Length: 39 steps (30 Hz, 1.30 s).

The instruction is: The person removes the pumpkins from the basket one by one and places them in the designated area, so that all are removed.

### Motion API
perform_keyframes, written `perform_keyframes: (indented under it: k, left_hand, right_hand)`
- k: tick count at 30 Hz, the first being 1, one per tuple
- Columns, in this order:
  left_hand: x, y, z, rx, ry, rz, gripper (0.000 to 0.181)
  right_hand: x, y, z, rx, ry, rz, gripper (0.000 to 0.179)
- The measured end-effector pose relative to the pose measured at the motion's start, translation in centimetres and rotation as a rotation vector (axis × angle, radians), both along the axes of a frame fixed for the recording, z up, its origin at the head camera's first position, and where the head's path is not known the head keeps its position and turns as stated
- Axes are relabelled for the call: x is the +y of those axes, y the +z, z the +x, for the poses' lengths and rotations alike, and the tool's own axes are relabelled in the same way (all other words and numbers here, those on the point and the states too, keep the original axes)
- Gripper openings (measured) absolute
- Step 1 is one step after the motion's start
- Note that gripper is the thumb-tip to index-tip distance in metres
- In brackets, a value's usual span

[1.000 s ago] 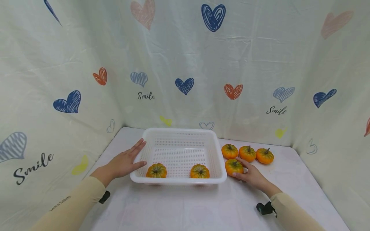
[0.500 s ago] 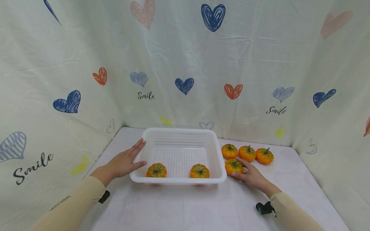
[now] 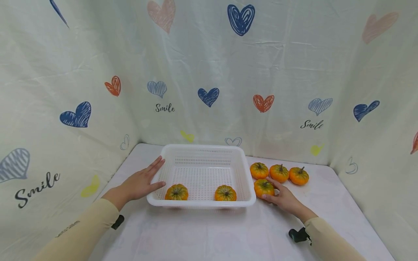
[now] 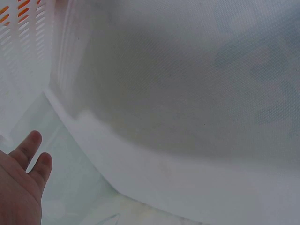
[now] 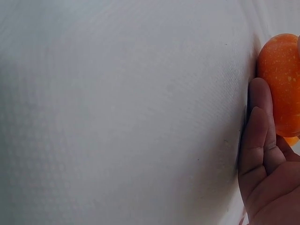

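Observation:
A white plastic basket (image 3: 201,203) stands on the table, with two small pumpkins inside: the left pumpkin (image 3: 176,192) and the right pumpkin (image 3: 225,193) both sit along its near wall. Spread straight over the basket's left rim are the fingers of my left hand (image 3: 138,185). To the right of the basket, my right hand (image 3: 287,200) holds a ribbed orange pumpkin (image 3: 263,188) between thumb and fingers. In the right wrist view that same pumpkin (image 5: 281,84) shows at the right edge, with fingers low along its side against the tablecloth.
Behind the held pumpkin, three more stand in a row: a near-basket pumpkin (image 3: 259,170), a middle pumpkin (image 3: 279,173) and an outer pumpkin (image 3: 298,176). A white cloth covers the table (image 3: 196,235). Heart-printed curtains (image 3: 209,54) enclose the back and sides.

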State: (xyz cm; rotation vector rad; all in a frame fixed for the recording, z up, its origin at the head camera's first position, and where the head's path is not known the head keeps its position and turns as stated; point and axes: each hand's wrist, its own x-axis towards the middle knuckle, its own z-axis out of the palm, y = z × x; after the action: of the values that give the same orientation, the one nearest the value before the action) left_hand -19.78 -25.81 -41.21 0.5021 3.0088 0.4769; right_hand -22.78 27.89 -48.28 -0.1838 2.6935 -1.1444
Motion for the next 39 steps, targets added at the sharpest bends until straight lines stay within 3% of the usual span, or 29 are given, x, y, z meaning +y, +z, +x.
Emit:
perform_keyframes:
  k: [24,32,39]
  left_hand:
    - [0.0,0.0,0.2,0.032,-0.027,0.031,0.084]
    - [-0.2,-0.2,0.0,0.025,-0.024,0.006,0.084]
    - [-0.2,-0.3,-0.1,0.018,-0.027,0.006,0.085]
  right_hand:
    - [0.3,0.4,0.5,-0.027,-0.008,-0.012,0.098]
    - [1.9,2.6,0.8,-0.014,0.006,0.004,0.091]
    - [2.7,6.3,0.9,0.070,0.012,0.104,0.096]
